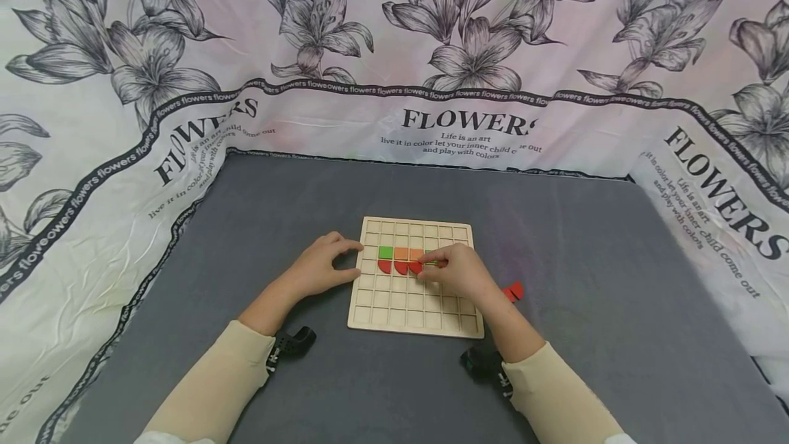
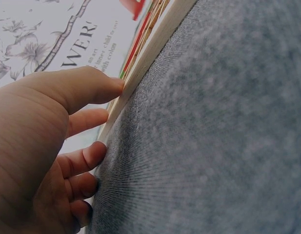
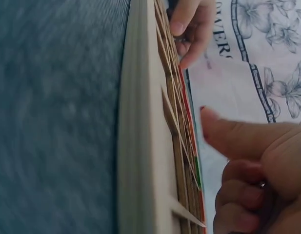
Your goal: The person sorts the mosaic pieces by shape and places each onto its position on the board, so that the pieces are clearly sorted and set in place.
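A square wooden grid board (image 1: 401,314) lies on the dark grey cloth. My left hand (image 1: 320,266) is at its left edge, thumb and forefinger spread apart and touching the rim. Over the board's right half, my right hand (image 1: 459,269) pinches a small red piece at its fingertips; the fingers partly hide it. A green square (image 1: 385,252) and orange squares (image 1: 401,253) form a row on the grid. Below them sit red quarter-circle pieces (image 1: 385,266), the rightmost right by the right fingertips. More green shows beside the right fingers.
Loose red pieces (image 1: 514,290) lie on the grey cloth (image 1: 592,279) to the right of the board, beside the right forearm. A white flower-printed sheet (image 1: 345,115) rises behind and along both sides. Each wrist wears a black strapped device (image 1: 296,342).
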A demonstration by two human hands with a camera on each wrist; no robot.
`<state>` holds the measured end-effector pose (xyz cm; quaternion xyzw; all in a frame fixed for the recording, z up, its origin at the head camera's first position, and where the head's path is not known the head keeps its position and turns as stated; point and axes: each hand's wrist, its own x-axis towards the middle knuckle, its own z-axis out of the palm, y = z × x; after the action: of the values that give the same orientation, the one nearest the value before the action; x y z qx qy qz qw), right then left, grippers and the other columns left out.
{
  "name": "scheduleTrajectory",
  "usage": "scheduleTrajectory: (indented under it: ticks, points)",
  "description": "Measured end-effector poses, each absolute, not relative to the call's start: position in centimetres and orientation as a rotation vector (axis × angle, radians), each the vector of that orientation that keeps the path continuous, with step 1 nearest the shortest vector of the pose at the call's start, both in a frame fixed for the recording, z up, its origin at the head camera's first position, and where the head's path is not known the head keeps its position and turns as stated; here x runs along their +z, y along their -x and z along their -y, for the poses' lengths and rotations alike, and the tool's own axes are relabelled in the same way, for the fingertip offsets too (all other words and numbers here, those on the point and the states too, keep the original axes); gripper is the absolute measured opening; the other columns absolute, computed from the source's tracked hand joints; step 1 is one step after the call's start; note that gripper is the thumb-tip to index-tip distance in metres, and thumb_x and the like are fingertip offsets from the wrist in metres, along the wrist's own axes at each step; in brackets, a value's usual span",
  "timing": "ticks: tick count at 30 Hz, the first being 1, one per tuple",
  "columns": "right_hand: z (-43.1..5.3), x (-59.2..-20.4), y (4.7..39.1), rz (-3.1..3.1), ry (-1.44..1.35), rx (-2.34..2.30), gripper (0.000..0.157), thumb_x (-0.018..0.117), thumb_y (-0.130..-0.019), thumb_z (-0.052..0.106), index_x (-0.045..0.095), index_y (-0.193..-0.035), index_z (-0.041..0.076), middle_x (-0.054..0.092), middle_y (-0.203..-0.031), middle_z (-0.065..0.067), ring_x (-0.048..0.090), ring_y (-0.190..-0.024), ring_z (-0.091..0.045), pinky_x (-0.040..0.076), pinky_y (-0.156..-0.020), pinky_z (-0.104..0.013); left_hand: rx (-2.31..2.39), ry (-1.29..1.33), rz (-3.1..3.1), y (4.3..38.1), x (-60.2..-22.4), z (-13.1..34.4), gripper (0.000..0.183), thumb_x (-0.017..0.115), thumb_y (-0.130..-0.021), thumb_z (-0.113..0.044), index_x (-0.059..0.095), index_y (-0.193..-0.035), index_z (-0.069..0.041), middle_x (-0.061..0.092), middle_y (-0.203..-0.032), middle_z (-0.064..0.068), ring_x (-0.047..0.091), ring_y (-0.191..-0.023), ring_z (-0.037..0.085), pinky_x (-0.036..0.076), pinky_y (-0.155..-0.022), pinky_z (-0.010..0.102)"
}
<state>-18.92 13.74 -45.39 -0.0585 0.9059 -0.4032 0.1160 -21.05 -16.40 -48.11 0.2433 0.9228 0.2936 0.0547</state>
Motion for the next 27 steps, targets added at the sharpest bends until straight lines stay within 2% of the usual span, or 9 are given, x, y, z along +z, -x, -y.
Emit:
scheduleTrajectory:
  ticks: [3,5,10,12,15,17,19,21,27]
  points:
    - [-13.8,-45.7,18.9,-2.654,0.163,-1.180,0.030,0.087,-0.084,0.020,0.081,-0.113,0.013,0.070,-0.087,0.002,0.056,-0.076,-0.012,0.046,-0.067,-0.031,0.887,-0.741,-2.805,21.1,-48.1,16.4,0.047,0.077,-0.094,-0.032,0.066,-0.137,-0.017,0.054,-0.108,0.002,0.049,-0.096,0.021,0.043,-0.082,0.043]
    - [-13.8,-45.9,18.8,-2.662,0.176,-1.179,0.030,0.087,-0.084,0.020,0.081,-0.112,0.012,0.072,-0.096,0.001,0.058,-0.082,-0.013,0.048,-0.071,-0.032,0.884,-0.742,-2.807,21.1,-48.2,16.4,0.047,0.077,-0.094,-0.032,0.066,-0.137,-0.018,0.054,-0.108,0.002,0.050,-0.096,0.021,0.043,-0.082,0.043]
    - [-13.8,-46.0,18.9,-2.666,0.224,-1.173,0.028,0.086,-0.085,0.020,0.079,-0.111,0.012,0.051,-0.069,-0.001,0.039,-0.062,-0.016,0.035,-0.059,-0.033,0.896,-0.736,-2.801,21.1,-48.1,16.3,0.047,0.078,-0.093,-0.032,0.066,-0.137,-0.018,0.055,-0.109,0.002,0.050,-0.098,0.021,0.044,-0.084,0.043]
    - [-13.9,-46.1,18.9,-2.680,0.241,-1.159,0.023,0.085,-0.086,0.020,0.081,-0.107,0.012,0.055,-0.070,0.001,0.041,-0.062,-0.015,0.036,-0.059,-0.032,0.901,-0.732,-2.797,21.1,-48.1,16.4,0.047,0.077,-0.093,-0.032,0.066,-0.137,-0.018,0.055,-0.109,0.003,0.050,-0.098,0.021,0.044,-0.085,0.044]
    - [-13.9,-46.1,19.0,-2.707,0.234,-1.140,0.015,0.084,-0.088,0.021,0.083,-0.101,0.015,0.071,-0.088,0.003,0.057,-0.077,-0.013,0.046,-0.068,-0.032,0.901,-0.727,-2.796,21.1,-48.1,16.3,0.047,0.077,-0.093,-0.033,0.066,-0.137,-0.018,0.054,-0.110,0.002,0.050,-0.098,0.021,0.044,-0.084,0.044]
    - [-13.9,-46.1,18.9,-2.717,0.231,-1.135,0.011,0.083,-0.089,0.021,0.084,-0.099,0.017,0.075,-0.104,0.002,0.064,-0.093,-0.014,0.050,-0.077,-0.035,0.897,-0.729,-2.799,21.1,-48.1,16.3,0.047,0.077,-0.093,-0.033,0.066,-0.137,-0.018,0.054,-0.109,0.002,0.050,-0.098,0.021,0.044,-0.084,0.043]
    - [-13.9,-46.1,19.0,-2.717,0.224,-1.140,0.011,0.084,-0.088,0.022,0.085,-0.099,0.019,0.076,-0.109,0.001,0.066,-0.101,-0.015,0.051,-0.081,-0.035,0.893,-0.730,-2.806,21.2,-48.1,16.3,0.047,0.078,-0.093,-0.032,0.067,-0.136,-0.018,0.055,-0.109,0.002,0.051,-0.098,0.021,0.044,-0.084,0.043]
    - [-14.1,-45.9,19.0,-2.708,0.237,-1.145,0.013,0.084,-0.088,0.022,0.085,-0.100,0.018,0.075,-0.108,0.001,0.065,-0.100,-0.015,0.051,-0.080,-0.035,0.885,-0.729,-2.813,21.2,-48.0,16.2,0.047,0.078,-0.093,-0.032,0.067,-0.136,-0.017,0.055,-0.109,0.003,0.051,-0.098,0.021,0.044,-0.085,0.043]
    - [-15.6,-44.6,19.1,-2.690,0.278,-1.168,0.021,0.079,-0.092,0.025,0.082,-0.109,0.013,0.066,-0.082,-0.001,0.052,-0.069,-0.016,0.044,-0.062,-0.033,0.875,-0.722,-2.820,21.0,-47.9,16.1,0.048,0.078,-0.092,-0.032,0.067,-0.136,-0.016,0.056,-0.110,0.004,0.051,-0.098,0.021,0.044,-0.086,0.043]
